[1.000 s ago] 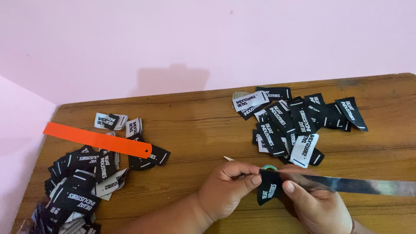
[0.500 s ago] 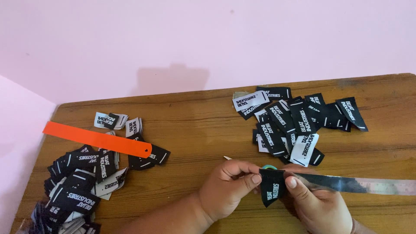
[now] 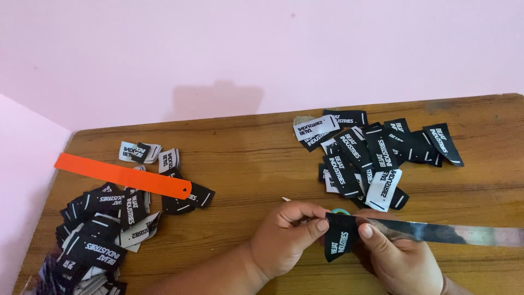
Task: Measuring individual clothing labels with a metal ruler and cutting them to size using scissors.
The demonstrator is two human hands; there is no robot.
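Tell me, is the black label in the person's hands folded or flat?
Folded, it seems: the black label hangs doubled over the metal ruler's end, pinched by both thumbs.

2 hands, left hand (image 3: 284, 240) and right hand (image 3: 404, 259), were in view. There were 2 heaps of black and white labels, left heap (image 3: 103, 224) and right heap (image 3: 371, 153), 1 orange strip (image 3: 123, 176), 1 metal ruler (image 3: 453, 234), and 1 held label (image 3: 340, 237).
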